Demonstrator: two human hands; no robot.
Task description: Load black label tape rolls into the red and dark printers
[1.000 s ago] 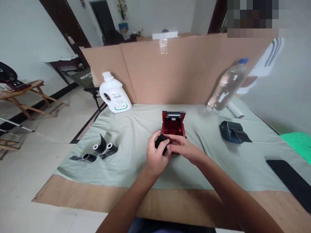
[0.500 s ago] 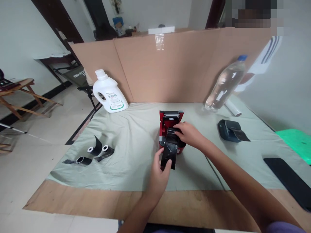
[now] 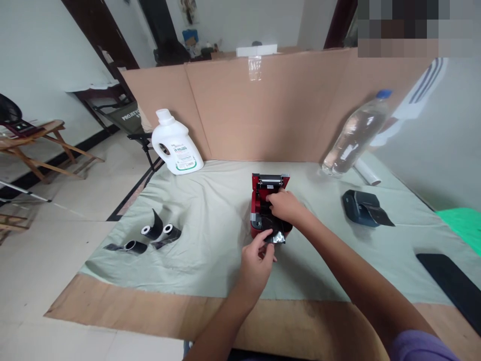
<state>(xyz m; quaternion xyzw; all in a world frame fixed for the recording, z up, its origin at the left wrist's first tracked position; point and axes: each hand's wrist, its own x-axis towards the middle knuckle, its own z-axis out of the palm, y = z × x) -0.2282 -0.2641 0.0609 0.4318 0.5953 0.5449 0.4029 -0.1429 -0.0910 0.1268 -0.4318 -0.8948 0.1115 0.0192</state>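
Observation:
A small red printer (image 3: 259, 186) stands open in the middle of the pale green cloth (image 3: 210, 210). My right hand (image 3: 283, 205) reaches into its open bay, fingers curled over a black roll that it mostly hides. A strip of black film (image 3: 275, 235) runs out of the printer's front. My left hand (image 3: 257, 258) pinches the free end of that strip just in front of the printer.
Three black rolls (image 3: 152, 235) lie at the left of the cloth. A white jug (image 3: 176, 145) stands back left, a clear water bottle (image 3: 355, 134) back right, with a dark printer (image 3: 363, 206) and a white roll (image 3: 366, 170) nearby. A cardboard screen (image 3: 263, 105) closes the back.
My right hand carried the black roll from in front of the printer into its bay. My left hand drew the film strip out forward and now holds its end close to the printer.

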